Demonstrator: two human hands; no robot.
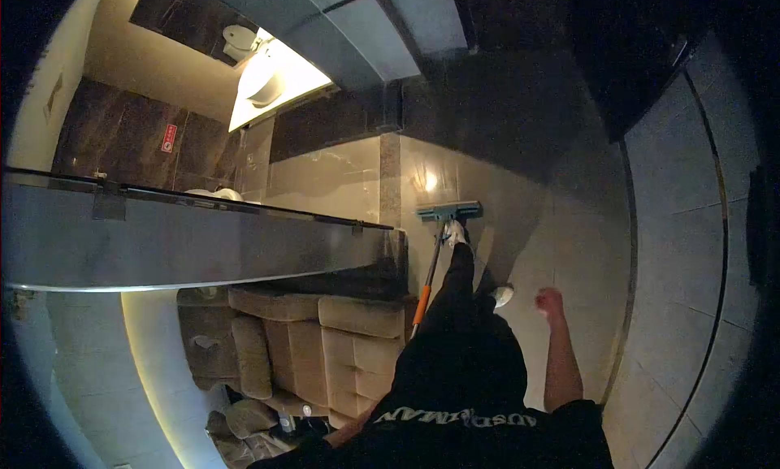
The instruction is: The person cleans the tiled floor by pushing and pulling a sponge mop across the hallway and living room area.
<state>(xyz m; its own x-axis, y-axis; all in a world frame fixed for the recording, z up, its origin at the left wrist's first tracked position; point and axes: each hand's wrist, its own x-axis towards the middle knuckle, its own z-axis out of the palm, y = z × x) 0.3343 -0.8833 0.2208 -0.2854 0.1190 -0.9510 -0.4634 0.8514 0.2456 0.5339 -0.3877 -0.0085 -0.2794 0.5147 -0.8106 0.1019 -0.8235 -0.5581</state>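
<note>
A mop with a wide teal head [449, 211] rests on the tiled floor, close to my white shoe [455, 233]. Its thin grey pole has an orange section [422, 305] and runs back towards my body, where the upper end is hidden. My left forearm [353, 428] shows at the bottom beside my black shirt; the hand itself is hidden, so its hold on the pole cannot be seen. Out to the right over the floor hangs my right hand [550, 304], fingers curled in, nothing visible in it and apart from the mop.
A brown cushioned sofa [361, 351] stands at the left. Beyond it is a glass-edged partition [203, 250]. A lit doorway reveals a washbasin [262, 81] and a toilet [238, 41]. A tiled wall [678, 193] runs along the right. My other shoe [503, 295] is on the floor.
</note>
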